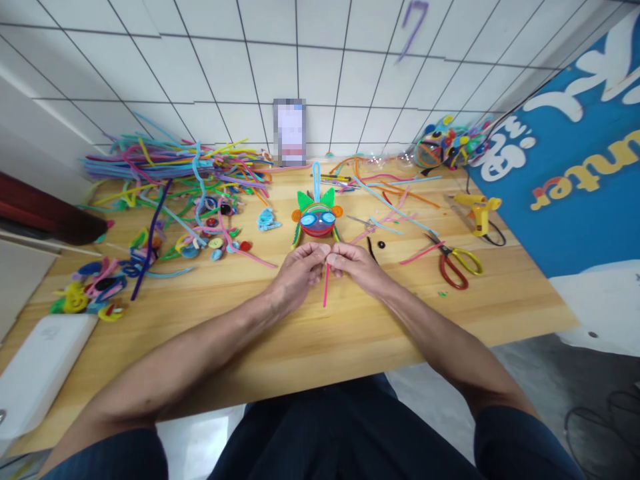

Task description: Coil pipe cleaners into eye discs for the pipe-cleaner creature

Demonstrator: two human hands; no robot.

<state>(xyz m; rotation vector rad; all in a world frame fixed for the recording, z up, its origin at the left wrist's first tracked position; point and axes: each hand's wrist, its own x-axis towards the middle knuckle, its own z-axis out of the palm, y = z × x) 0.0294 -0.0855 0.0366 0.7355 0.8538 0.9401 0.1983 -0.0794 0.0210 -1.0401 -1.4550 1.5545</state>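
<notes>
My left hand (301, 268) and my right hand (354, 265) meet near the middle of the table, fingertips pinched together. Between them they hold a pink pipe cleaner (326, 288), whose free end hangs down toward me. Its upper part is hidden by my fingers. Just beyond my hands lies a colourful craft figure (318, 225) with green pointed ears, blue ringed eyes, orange round sides and a red lower edge. A light blue pipe cleaner loop (316, 180) sticks out from its top.
Scissors (454, 260) and a yellow glue gun (480, 212) lie at the right. A heap of pipe cleaners (165, 163) and several small craft pieces (100, 287) spread along the left. A phone (290, 133) leans on the tiled wall. A white box-shaped device (50, 367) sits front left.
</notes>
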